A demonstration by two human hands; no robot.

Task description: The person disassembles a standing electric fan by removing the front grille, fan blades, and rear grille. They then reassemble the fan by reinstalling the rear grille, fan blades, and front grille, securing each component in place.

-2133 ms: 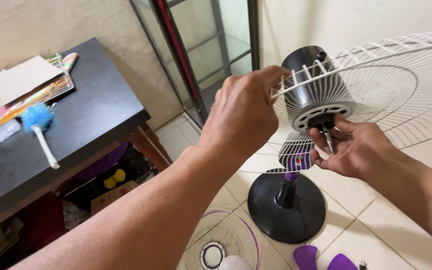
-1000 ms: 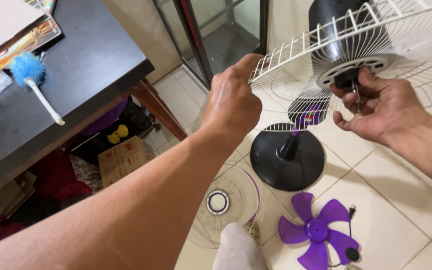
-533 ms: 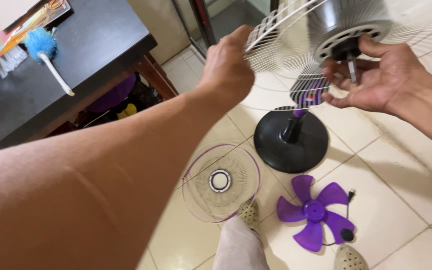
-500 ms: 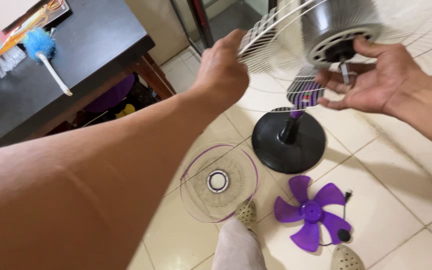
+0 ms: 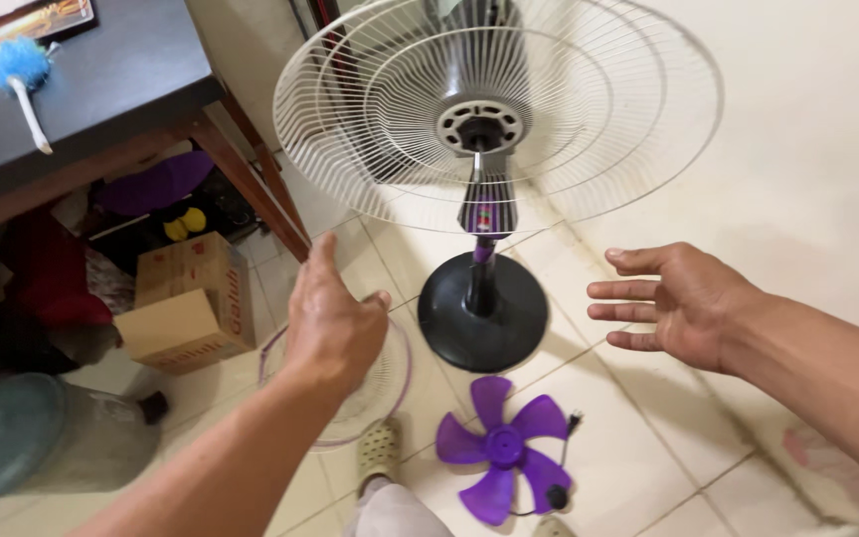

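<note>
With both my hands off it, the rear guard (image 5: 589, 129) on the standing fan (image 5: 481, 214) could tip over, judging by its small round base (image 5: 484, 316). My left hand (image 5: 335, 320) and right hand (image 5: 683, 303) hover empty, fingers spread. The front guard (image 5: 390, 383) on the floor is half hidden behind my left hand, and I might tread on the purple blade (image 5: 504, 447) near my foot.
</note>
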